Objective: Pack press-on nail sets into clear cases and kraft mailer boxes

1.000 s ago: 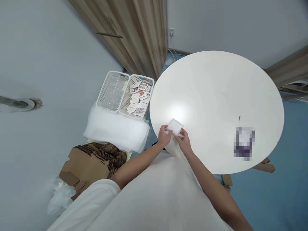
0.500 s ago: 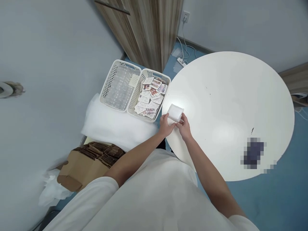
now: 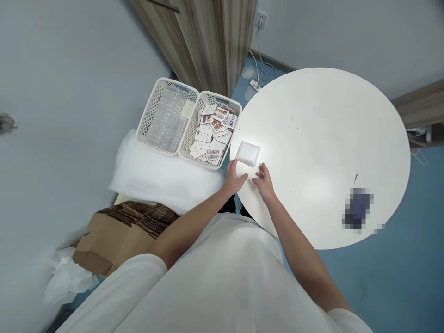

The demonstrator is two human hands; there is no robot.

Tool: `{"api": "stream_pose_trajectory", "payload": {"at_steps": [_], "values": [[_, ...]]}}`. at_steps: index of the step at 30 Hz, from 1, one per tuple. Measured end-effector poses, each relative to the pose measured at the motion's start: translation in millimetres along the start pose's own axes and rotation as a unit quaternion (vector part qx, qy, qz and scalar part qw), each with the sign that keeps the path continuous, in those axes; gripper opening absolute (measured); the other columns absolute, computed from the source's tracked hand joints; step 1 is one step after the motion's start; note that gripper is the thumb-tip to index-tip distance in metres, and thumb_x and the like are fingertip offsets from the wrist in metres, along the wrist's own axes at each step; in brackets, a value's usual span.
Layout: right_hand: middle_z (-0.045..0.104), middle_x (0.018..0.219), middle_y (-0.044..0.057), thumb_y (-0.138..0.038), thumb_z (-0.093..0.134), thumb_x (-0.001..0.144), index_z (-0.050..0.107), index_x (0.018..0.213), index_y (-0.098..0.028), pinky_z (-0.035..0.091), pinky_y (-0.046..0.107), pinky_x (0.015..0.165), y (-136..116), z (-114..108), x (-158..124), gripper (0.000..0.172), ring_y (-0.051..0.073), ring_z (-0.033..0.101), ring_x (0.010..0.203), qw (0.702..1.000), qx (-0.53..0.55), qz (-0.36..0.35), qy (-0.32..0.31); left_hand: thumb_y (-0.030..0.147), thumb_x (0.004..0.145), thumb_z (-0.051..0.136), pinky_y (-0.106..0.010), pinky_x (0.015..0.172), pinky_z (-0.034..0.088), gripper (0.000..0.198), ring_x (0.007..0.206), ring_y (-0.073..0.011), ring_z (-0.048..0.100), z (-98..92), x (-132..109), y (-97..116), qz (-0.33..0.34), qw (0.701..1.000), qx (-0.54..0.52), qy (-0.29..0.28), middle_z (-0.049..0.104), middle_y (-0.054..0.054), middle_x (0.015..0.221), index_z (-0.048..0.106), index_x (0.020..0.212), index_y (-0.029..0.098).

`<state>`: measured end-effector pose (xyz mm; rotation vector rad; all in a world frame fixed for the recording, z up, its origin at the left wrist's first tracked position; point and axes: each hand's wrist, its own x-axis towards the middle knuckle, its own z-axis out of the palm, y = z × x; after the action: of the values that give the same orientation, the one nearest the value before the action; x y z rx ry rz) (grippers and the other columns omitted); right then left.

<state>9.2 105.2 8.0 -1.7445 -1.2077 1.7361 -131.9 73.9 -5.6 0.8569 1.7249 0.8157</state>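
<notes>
A small white foam-wrapped packet [image 3: 248, 153] lies flat on the near left part of the round white table [image 3: 333, 134]. My left hand [image 3: 235, 177] is just below the packet's left corner, thumb and fingers apart, its fingertips close to the edge; whether they touch it I cannot tell. To the packet's lower right, my right hand [image 3: 264, 183] hovers over the table with fingers spread and nothing in them. What is inside the wrapping is hidden.
Left of the table, a white basket [image 3: 180, 147] holds printed cards; another basket [image 3: 147, 99] holds clear plastic boxes. White foam sheeting [image 3: 166, 178] lies before them, beside a carton [image 3: 107, 243] of folded brown cardboard. A blurred dark object [image 3: 358, 209] lies at the table's right.
Both hands have let go of the packet and drawn back slightly toward me, fingers opening. The packet now rests flat on the table. The whole view has shifted a little.
</notes>
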Motion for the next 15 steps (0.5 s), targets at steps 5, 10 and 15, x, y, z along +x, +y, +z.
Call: {"api": "stream_pose_trajectory", "payload": {"at_steps": [5,10,15], "values": [[0.032,0.138,0.004,-0.037,0.06,0.066,0.03,0.132,-0.032,0.041,0.037,0.09,12.6,-26.0,-37.9,0.073,0.021,0.045,0.11,0.999,-0.021,0.035,-0.03,0.031,0.072,0.06,-0.039,0.103,0.027,0.061,0.127,-0.0254,0.03,-2.7,-28.0,-0.9,-0.019,1.0,0.013,-0.006,0.029,-0.012,0.137,0.036,0.127,0.019],[0.048,0.124,0.005,-0.042,0.058,0.069,0.043,0.123,-0.031,0.044,0.037,0.084,22.8,-58.0,-74.2,0.057,0.02,0.054,0.1,0.995,0.009,0.009,-0.099,0.035,0.075,0.058,-0.035,0.085,0.045,0.053,0.101,-0.0223,0.055,-10.6,-71.8,-8.8,-0.02,0.996,0.007,-0.082,0.05,-0.015,0.122,0.043,0.122,0.015],[0.053,0.118,0.007,-0.043,0.056,0.07,0.05,0.115,-0.026,0.045,0.036,0.082,40.2,-75.1,-105.5,0.049,0.018,0.058,0.093,0.99,0.015,-0.024,-0.136,0.035,0.076,0.056,-0.034,0.083,0.046,0.048,0.096,-0.0204,0.057,-11.9,-122.1,-21.5,0.01,0.996,0.082,-0.046,0.054,-0.013,0.118,0.046,0.119,0.015]]}}
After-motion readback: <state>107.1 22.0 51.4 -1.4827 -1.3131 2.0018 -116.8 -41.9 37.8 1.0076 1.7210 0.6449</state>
